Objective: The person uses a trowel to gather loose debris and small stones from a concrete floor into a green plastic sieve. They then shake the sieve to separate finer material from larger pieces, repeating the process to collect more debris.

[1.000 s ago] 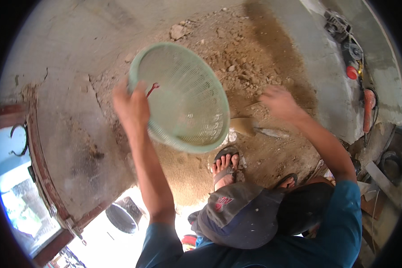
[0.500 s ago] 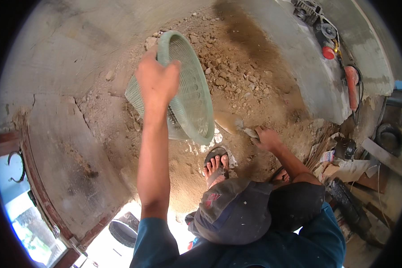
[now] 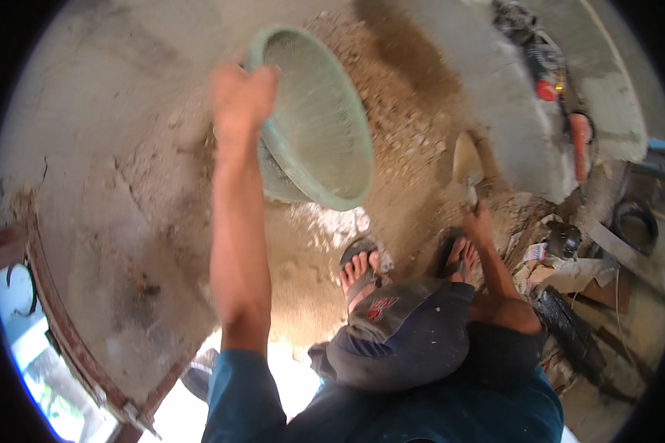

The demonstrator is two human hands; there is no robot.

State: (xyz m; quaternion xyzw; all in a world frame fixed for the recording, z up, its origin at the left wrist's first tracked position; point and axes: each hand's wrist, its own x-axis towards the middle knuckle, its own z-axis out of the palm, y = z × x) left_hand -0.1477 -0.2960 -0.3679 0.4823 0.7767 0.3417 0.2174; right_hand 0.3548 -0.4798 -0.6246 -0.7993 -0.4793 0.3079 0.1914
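Observation:
My left hand is closed round the rim of a pale green mesh basket. The basket is raised and tipped on its side, its mouth turned toward the right, and I see no load in it. Lower on the right, my right hand grips the handle of a trowel. The trowel's pointed blade faces away from me, over or on the loose soil; whether it touches is unclear. Broken rubble and dirt lie beyond and beside the basket. A white powdery patch shows below the basket's rim.
My sandalled feet stand on the dirt. At the upper right, a red-bodied power tool and machine parts rest against a grey slab. Scrap wood, cardboard and a black tyre crowd the right. A wooden frame borders the left.
The basket has swung up and away, its mouth turning more into view. My right hand and the trowel have moved right, and the blade now points away from me.

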